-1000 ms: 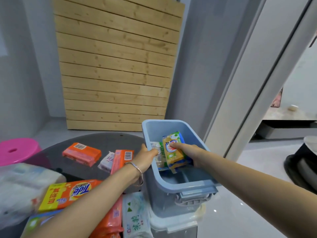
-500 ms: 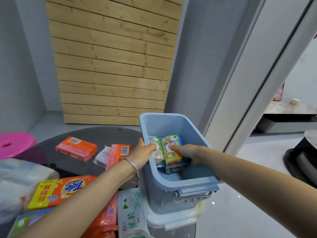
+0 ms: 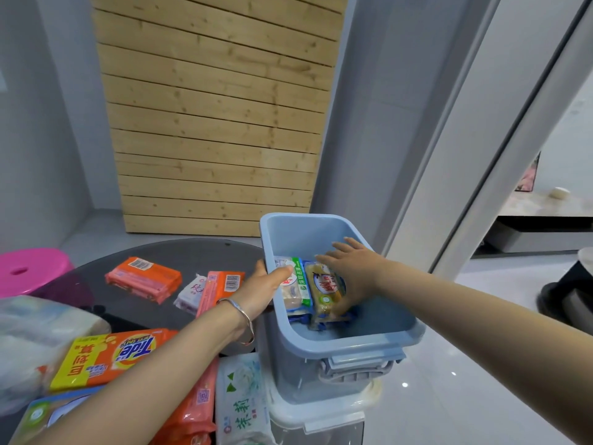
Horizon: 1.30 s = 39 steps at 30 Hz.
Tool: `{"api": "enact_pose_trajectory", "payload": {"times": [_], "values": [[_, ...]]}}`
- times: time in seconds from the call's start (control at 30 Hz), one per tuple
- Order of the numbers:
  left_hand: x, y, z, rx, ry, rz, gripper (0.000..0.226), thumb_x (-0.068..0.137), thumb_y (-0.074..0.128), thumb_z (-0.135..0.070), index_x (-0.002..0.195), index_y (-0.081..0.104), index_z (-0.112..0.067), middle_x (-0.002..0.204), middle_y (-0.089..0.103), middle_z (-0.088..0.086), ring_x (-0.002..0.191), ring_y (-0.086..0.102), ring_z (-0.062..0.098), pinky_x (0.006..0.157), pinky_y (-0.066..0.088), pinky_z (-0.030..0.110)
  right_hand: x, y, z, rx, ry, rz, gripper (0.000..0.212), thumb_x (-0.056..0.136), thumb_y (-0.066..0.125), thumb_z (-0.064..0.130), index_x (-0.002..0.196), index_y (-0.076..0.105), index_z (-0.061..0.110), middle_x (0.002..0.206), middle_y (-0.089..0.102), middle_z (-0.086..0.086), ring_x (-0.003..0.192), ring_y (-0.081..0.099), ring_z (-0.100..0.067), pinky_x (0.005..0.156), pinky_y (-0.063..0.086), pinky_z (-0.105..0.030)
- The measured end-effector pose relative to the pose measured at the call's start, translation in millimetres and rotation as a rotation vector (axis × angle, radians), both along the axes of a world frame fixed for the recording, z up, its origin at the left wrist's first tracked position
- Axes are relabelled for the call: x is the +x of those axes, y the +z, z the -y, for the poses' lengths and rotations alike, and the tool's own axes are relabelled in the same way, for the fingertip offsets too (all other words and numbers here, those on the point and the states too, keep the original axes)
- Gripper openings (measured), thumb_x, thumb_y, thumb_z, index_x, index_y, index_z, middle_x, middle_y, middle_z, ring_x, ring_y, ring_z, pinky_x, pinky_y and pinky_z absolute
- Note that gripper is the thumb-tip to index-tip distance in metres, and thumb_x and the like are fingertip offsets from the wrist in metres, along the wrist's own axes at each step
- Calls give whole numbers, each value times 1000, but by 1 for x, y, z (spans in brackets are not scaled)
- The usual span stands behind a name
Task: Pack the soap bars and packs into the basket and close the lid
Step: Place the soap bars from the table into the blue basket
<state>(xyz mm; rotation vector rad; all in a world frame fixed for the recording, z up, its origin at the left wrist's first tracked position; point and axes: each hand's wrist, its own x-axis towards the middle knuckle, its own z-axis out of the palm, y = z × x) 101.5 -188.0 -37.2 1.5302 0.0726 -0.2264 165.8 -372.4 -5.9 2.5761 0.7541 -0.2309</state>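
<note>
Your next pick lies left of the basket [image 3: 337, 345], so your left hand [image 3: 260, 289] is the nearer one. It grips the basket's left rim, with the thumb hooked over the edge against the green-edged pack [image 3: 300, 284] inside. Your right hand [image 3: 351, 268] is inside the basket, fingers straight and spread, lying on the yellow soap pack [image 3: 324, 293] without clasping it.

Both packs stand on edge by the basket's left wall, their long axes running from its near wall toward its far wall. The basket's right half shows bare floor.

On the bench [image 3: 179, 255] left of the basket, closest to its rim, an orange bar [image 3: 221, 284] is propped on edge. A small white bar [image 3: 191, 292] sits just beside it, and a flat orange pack [image 3: 144, 279] lies farther left. To the basket's near-left lie the Tide pack [image 3: 112, 354] and a white floral pack [image 3: 240, 396].

A whitish piece [image 3: 321, 415] under the basket may be the lid. By my judgement the packing is at an early stage.
</note>
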Motion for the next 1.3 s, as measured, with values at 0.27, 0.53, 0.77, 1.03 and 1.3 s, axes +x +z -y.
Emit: {"api": "enact_pose_trajectory", "payload": {"times": [0.27,0.53,0.77,1.03,1.3], "values": [[0,2,1,31,6,-16,42,94,48,-21,133,35,-12,99,62,5,74,60,9,50,51,11,4,-32,-8,-225,55,130,126,65,65,71,151,-1,5,154,26,-17,142,23,-35,119,10,-46],[4,0,2,55,7,-4,41,93,48,-15,132,36,-11,92,61,1,74,59,8,45,48,7,17,-40,-8,-298,42,335,115,71,58,71,148,9,0,145,36,-19,130,37,-37,111,22,-47],[5,-1,-1,96,3,-4,44,92,51,-31,131,37,-16,90,62,-7,79,60,6,57,50,15,5,-24,-9,-2,2,150,103,69,62,70,148,20,20,146,39,-5,133,37,-27,113,25,-41],[-19,0,-32,201,145,38,57,89,51,-45,137,41,-17,130,53,3,101,53,13,78,46,25,-88,41,-24,1145,-44,-82,64,76,63,56,134,46,36,134,51,21,123,45,7,107,37,-22],[-86,11,-141,535,102,343,24,93,50,-24,114,61,-18,110,64,-4,99,58,5,82,41,9,-176,36,-85,1587,75,-394,51,80,60,39,128,52,24,122,65,8,119,56,1,100,44,-19]]}}
